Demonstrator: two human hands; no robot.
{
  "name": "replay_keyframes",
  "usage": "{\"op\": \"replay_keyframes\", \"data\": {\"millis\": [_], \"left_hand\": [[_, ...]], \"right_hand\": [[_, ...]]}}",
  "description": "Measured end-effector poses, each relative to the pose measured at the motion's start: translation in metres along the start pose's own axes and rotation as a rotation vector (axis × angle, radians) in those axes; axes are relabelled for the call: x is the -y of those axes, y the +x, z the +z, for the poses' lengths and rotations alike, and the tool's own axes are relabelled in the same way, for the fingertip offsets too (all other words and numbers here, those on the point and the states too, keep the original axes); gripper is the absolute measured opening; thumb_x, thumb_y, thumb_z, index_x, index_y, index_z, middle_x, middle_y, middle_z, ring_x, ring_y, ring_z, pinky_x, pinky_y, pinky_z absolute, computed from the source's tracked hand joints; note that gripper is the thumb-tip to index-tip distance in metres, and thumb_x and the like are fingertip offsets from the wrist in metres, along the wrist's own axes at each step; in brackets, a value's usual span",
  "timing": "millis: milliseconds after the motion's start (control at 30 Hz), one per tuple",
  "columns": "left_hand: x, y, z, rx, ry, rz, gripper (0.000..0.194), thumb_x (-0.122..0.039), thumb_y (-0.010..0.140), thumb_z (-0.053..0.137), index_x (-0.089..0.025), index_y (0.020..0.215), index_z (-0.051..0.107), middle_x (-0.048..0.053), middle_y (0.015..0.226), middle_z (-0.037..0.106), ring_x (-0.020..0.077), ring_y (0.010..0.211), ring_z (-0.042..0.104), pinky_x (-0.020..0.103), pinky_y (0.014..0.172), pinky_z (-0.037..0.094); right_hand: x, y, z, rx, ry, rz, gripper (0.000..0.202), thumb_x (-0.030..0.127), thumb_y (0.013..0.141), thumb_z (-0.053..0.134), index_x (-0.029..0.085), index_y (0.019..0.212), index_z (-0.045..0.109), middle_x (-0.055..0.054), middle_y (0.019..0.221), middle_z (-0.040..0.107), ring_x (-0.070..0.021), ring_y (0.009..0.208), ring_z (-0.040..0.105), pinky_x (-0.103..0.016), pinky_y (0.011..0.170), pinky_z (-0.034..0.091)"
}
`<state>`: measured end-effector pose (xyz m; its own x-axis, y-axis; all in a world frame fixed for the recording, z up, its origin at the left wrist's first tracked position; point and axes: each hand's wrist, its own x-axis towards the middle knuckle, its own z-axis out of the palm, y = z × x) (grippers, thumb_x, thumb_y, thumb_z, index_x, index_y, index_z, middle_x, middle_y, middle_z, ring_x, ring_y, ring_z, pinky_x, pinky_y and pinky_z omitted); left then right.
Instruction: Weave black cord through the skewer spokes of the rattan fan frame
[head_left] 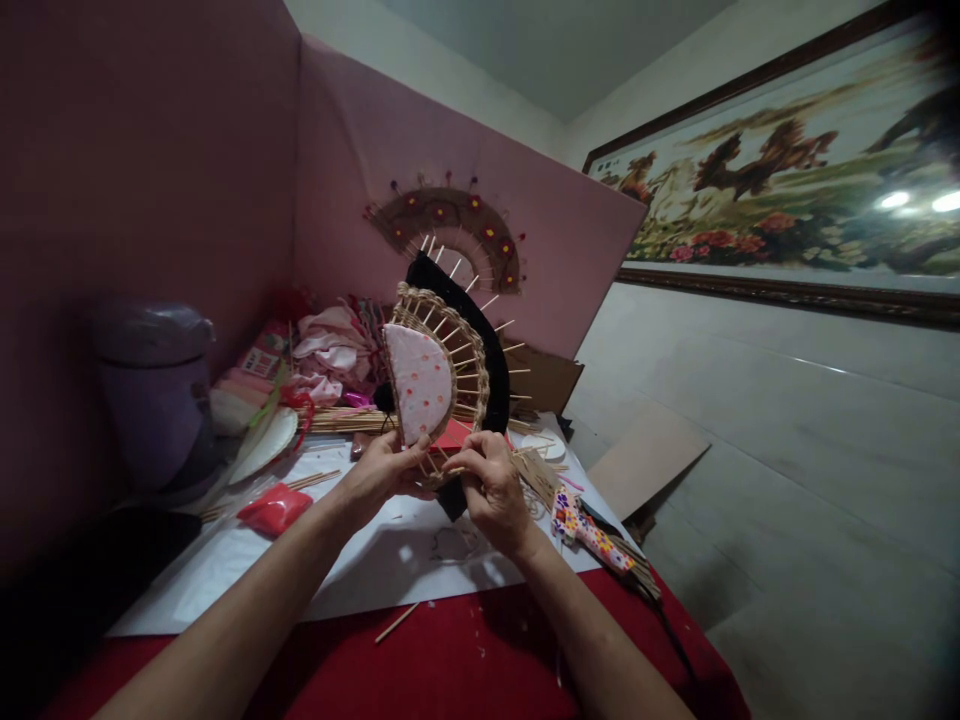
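A half-round fan is held up in front of me, tilted onto its side. It has a pale pink spotted centre, thin wooden sticks fanning out, braided cord woven through them and a black band near the stick ends. My left hand grips the fan at the lower corner of the pink centre, thumb on the front. My right hand is closed with thumb and forefinger pinched at the lower end of the braided cord and sticks. What lies exactly between those fingertips is hidden.
A white sheet covers part of a red tablecloth. On it are a red packet, bundled sticks, crumpled pink cloth and flower-patterned fabric. A lidded bin stands left; a decorated fan hangs on the pink board behind.
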<state>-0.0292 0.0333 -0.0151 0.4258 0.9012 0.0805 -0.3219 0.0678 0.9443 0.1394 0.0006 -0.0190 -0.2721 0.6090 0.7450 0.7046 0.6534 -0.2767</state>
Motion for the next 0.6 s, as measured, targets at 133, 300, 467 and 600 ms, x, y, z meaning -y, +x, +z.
{"op": "replay_keyframes", "data": {"millis": [133, 300, 467, 600], "left_hand": [[0.0004, 0.0002, 0.0005, 0.003, -0.01, 0.002, 0.042, -0.039, 0.073, 0.064, -0.013, 0.104, 0.052, 0.011, 0.083, 0.067, 0.0215, 0.067, 0.065, 0.034, 0.056, 0.053], [0.0023, 0.0008, 0.0014, 0.015, -0.036, -0.01, 0.039, -0.039, 0.07, 0.067, -0.013, 0.096, 0.055, 0.01, 0.08, 0.067, 0.0205, 0.064, 0.065, 0.034, 0.056, 0.053], [-0.0001, -0.001, 0.0048, 0.008, -0.026, -0.015, 0.04, -0.038, 0.07, 0.067, -0.012, 0.099, 0.055, 0.012, 0.083, 0.067, 0.0201, 0.063, 0.065, 0.033, 0.054, 0.052], [0.0005, -0.0009, 0.005, 0.009, -0.036, -0.012, 0.04, -0.038, 0.07, 0.067, -0.012, 0.099, 0.055, 0.013, 0.084, 0.068, 0.0213, 0.064, 0.065, 0.034, 0.054, 0.052]], "right_hand": [[-0.002, -0.0075, 0.0017, -0.026, 0.052, 0.009, 0.03, 0.004, 0.075, 0.044, 0.021, 0.089, 0.064, -0.006, 0.091, 0.048, -0.0206, 0.089, 0.045, -0.037, 0.079, 0.038], [-0.0019, -0.0083, 0.0033, -0.007, 0.021, 0.017, 0.029, 0.003, 0.073, 0.045, 0.021, 0.087, 0.063, -0.006, 0.09, 0.049, -0.0212, 0.09, 0.044, -0.038, 0.079, 0.037], [-0.0034, -0.0095, 0.0024, -0.019, 0.057, 0.018, 0.028, 0.002, 0.073, 0.045, 0.02, 0.085, 0.062, -0.006, 0.09, 0.05, -0.0208, 0.09, 0.045, -0.038, 0.079, 0.038], [-0.0048, -0.0105, 0.0007, -0.011, 0.058, 0.006, 0.028, 0.002, 0.073, 0.045, 0.021, 0.084, 0.062, -0.006, 0.09, 0.051, -0.0212, 0.09, 0.045, -0.039, 0.079, 0.039]]}}
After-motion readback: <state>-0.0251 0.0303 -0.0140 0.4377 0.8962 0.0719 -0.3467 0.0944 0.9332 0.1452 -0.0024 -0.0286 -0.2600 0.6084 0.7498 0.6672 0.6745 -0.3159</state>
